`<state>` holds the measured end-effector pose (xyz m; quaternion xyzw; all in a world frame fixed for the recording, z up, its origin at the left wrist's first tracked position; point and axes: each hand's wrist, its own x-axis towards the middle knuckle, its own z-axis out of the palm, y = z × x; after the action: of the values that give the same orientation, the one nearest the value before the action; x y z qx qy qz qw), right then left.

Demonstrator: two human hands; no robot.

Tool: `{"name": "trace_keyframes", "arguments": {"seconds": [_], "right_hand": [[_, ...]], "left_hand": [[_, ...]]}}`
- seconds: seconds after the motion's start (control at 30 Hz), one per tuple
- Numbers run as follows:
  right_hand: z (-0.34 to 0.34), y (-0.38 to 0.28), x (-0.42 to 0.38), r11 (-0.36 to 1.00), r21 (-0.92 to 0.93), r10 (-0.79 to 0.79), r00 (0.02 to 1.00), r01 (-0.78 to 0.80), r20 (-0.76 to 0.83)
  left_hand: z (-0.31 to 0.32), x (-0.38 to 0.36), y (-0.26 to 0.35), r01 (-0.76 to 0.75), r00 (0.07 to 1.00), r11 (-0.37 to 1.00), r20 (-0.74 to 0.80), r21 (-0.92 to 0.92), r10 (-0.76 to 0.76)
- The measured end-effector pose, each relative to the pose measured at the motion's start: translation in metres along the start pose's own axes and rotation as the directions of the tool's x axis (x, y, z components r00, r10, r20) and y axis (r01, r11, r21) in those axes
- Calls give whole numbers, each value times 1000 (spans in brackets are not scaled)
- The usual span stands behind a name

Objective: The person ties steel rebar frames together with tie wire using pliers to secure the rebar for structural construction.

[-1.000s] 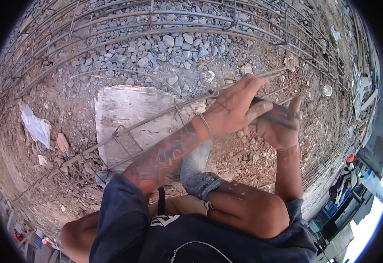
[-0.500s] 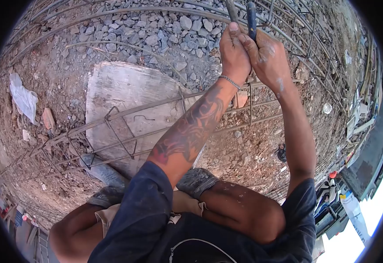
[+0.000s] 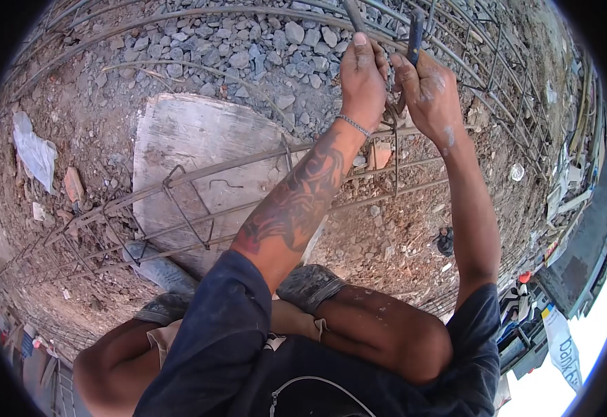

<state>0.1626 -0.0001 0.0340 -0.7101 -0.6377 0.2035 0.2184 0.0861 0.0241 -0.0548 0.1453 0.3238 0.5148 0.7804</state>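
My left hand (image 3: 362, 80), on a tattooed forearm with a wrist chain, grips one handle of a pair of pincers (image 3: 395, 104) raised in front of me. My right hand (image 3: 428, 90) holds the other, blue-sleeved handle (image 3: 414, 35). The two handles are spread apart and the tool's jaws hang between my wrists. Below my arms lies a rebar cage (image 3: 199, 201) of long bars and square stirrups, resting over a pale wooden board (image 3: 192, 139). My bent knee (image 3: 394, 340) is under my right arm.
A longer rebar cage (image 3: 470, 62) runs across the top over grey gravel (image 3: 248, 55). Brown dirt with stones, a brick piece (image 3: 74, 186) and a scrap of white paper (image 3: 36, 153) lie at the left. Clutter and boards line the right edge.
Both hands rose from the near cage's bar up toward the far cage, carrying the pincers. Since half a second ago the handles have spread apart.
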Motion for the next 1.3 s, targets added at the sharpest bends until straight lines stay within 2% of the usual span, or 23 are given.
{"name": "trace_keyframes", "arguments": {"seconds": [0.17, 0.23, 0.27, 0.3, 0.37, 0.4, 0.43, 0.5, 0.53, 0.7, 0.77, 0.8, 0.87, 0.93, 0.97, 1.0, 1.03, 1.07, 1.1, 1.13, 1.17, 1.23, 1.3], "right_hand": [[-2, -7, -5, 1000, -16, 0, 1000, 1, 19], [-2, -10, 2, 998, 4, 58, 989, -59, 135], [3, -3, 1, 991, -58, -117, 987, 123, 106], [5, 0, 2, 990, -59, -124, 987, 131, 103], [5, 1, 4, 978, -116, -153, 974, 174, 167], [3, 1, 2, 985, -102, -117, 976, 137, 186], [1, 2, 0, 985, -105, -119, 976, 139, 182], [-2, 5, -5, 999, 12, -35, 982, 34, 183], [-5, 2, -7, 1000, -18, 25, 980, -22, 197], [-6, 5, -33, 969, -209, -92, 980, 128, 174], [-12, -12, -46, 996, -12, 94, 983, -93, 155], [-12, -14, -50, 988, 53, 138, 982, -146, 131], [-15, -10, -47, 992, 42, 110, 987, -115, 114], [-16, -7, -41, 992, 25, 116, 986, -120, 121], [-15, -4, -37, 993, 22, 116, 985, -120, 127], [-13, -1, -33, 994, 40, 92, 986, -98, 136], [-10, 1, -30, 995, 59, 67, 986, -77, 152], [-8, -5, -29, 994, 75, 76, 991, -84, 110], [-7, -6, -26, 994, 70, 75, 989, -85, 127], [-8, -5, -25, 993, 67, 91, 988, -99, 124], [-9, -3, -24, 991, 64, 108, 987, -116, 118], [-10, -1, -23, 995, -3, 98, 983, -99, 157], [-7, -1, -28, 995, -43, 97, 969, -89, 228]], "left_hand": [[-38, -23, 0, -75, 990, 959, 135, 274, 39], [-53, -25, 2, -116, 971, 695, 228, 710, -71], [-52, -26, 2, -47, 979, 721, 176, 691, -104], [-54, -28, 3, -55, 979, 721, 179, 690, -97], [-55, -37, 12, -183, 920, 176, 232, 967, -315], [-59, -50, 17, -350, 885, -12, 326, 937, -332], [-62, -62, 23, -354, 884, -12, 331, 935, -330], [-69, -85, 27, -517, 853, -208, 479, 831, -205], [-70, -86, 25, -510, 854, -109, 487, 853, -181], [-73, -115, 19, -527, 821, -145, 457, 837, -342], [-71, -116, 24, -524, 824, -161, 450, 836, -344], [-68, -111, 28, -491, 815, -155, 389, 857, -429], [-68, -95, 24, -456, 800, -152, 329, 877, -502], [-77, -72, 8, -223, 899, 32, 219, 974, -380], [-74, -55, 7, -218, 899, 37, 216, 975, -380], [-70, -38, 5, 11, 927, 373, 130, 928, -351], [-66, -31, 5, 225, 935, 658, 30, 719, -353], [-59, -30, 7, 239, 935, 664, 16, 709, -354], [-49, -29, 8, 360, 925, 823, -52, 440, -376], [-44, -27, 2, 429, 902, 895, -110, 120, -418], [-40, -28, -4, 437, 898, 893, -119, 108, -424], [-35, -26, -19, 404, 871, 868, -170, -289, -461], [-36, -29, -33, 399, 873, 873, -176, -281, -456]]}}
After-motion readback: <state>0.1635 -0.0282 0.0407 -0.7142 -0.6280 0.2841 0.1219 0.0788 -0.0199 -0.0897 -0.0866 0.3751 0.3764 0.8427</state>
